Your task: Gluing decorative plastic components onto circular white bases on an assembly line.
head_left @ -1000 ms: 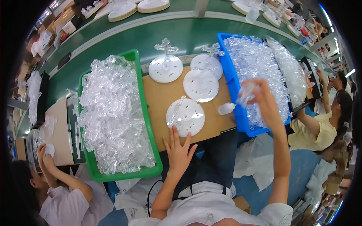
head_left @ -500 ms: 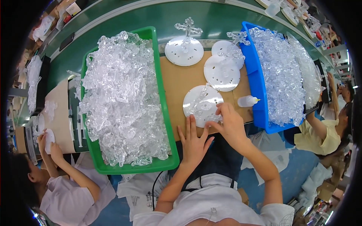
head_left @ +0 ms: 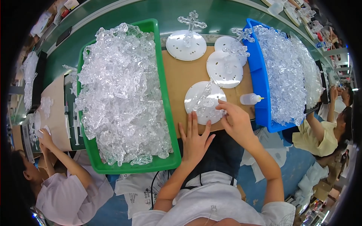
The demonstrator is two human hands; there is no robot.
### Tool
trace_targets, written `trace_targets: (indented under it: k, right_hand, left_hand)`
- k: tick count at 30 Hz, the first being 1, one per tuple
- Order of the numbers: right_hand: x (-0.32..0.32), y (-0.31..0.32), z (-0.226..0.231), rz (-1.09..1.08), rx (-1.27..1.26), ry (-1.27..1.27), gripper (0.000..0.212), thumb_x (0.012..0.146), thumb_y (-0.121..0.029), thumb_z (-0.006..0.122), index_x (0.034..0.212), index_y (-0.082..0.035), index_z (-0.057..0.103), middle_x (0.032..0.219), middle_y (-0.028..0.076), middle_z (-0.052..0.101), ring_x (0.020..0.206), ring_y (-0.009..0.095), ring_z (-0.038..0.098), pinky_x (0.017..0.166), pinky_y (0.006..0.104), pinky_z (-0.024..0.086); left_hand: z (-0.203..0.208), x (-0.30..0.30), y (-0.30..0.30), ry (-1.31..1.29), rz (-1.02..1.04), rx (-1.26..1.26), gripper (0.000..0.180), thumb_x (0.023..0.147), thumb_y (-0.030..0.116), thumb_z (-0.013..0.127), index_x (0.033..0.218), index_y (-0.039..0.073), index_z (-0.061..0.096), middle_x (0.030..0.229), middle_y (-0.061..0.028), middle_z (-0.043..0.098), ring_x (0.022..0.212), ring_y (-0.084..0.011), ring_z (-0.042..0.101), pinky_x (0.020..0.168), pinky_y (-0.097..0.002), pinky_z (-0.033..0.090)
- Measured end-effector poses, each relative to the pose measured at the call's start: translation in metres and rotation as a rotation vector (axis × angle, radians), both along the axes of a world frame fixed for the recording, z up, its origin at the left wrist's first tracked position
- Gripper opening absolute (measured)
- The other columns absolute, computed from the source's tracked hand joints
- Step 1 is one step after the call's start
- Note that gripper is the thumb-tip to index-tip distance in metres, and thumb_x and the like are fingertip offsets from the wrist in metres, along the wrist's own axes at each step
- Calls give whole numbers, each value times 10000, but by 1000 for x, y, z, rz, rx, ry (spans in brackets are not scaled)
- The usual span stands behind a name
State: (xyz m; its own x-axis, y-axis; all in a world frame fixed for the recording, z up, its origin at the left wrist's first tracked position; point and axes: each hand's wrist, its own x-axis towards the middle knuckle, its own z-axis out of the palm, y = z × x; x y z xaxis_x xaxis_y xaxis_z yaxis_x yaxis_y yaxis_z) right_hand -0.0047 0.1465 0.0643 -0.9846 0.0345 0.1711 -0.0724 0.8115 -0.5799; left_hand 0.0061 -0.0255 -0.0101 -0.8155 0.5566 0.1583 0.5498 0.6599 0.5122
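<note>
A round white disc (head_left: 195, 92) with small slots lies on the brown board in front of me. A clear plastic ornament (head_left: 206, 101) rests across it. My left hand (head_left: 195, 139) is open, fingers spread, its fingertips touching the disc's near edge. Over the disc's right side, my right hand (head_left: 235, 118) is closed in a pinch by the clear ornament; what sits between its fingertips is too small and see-through to make out. Behind are more white discs (head_left: 226, 77), one bearing an upright clear cross (head_left: 192, 20).
On the left stands a green bin (head_left: 166, 113) heaped with clear pieces (head_left: 120, 94). A blue bin (head_left: 262, 75) with small clear parts is on the right. Beside it lies a white squeeze bottle (head_left: 249, 99) with a yellow tip. Co-workers sit at both sides.
My right hand has shifted slightly right and its fingers have drawn closer together. The left hand keeps its place at the disc's edge. The whole view has moved a little.
</note>
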Motion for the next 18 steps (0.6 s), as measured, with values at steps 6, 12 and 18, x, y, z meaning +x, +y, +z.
trace_targets:
  k: [6,12,18]
  right_hand:
    - [1,5,-7,-54,-156,-118,315,781,-21,664,1093,-43,634,1006,132,642,823,249,639,682,300,528]
    - [-3,4,0,-84,-268,-132,273,767,-10,685,1037,-51,670,907,107,622,757,215,634,648,262,531]
    - [-5,-2,-5,-95,-308,-213,241,761,-22,695,999,-52,682,847,94,577,722,202,620,642,252,520]
  left_hand:
    - [0,0,0,-7,-10,-2,522,886,414,547,1349,196,447,1476,-281,190,1384,-414,182,1035,-649,160]
    - [2,-1,-1,-15,-4,-14,504,887,416,547,1328,187,462,1469,-285,204,1383,-418,184,1031,-652,162]
    - [0,-1,-2,-38,-7,-2,478,884,414,553,1296,181,486,1461,-289,219,1379,-423,192,1032,-652,165]
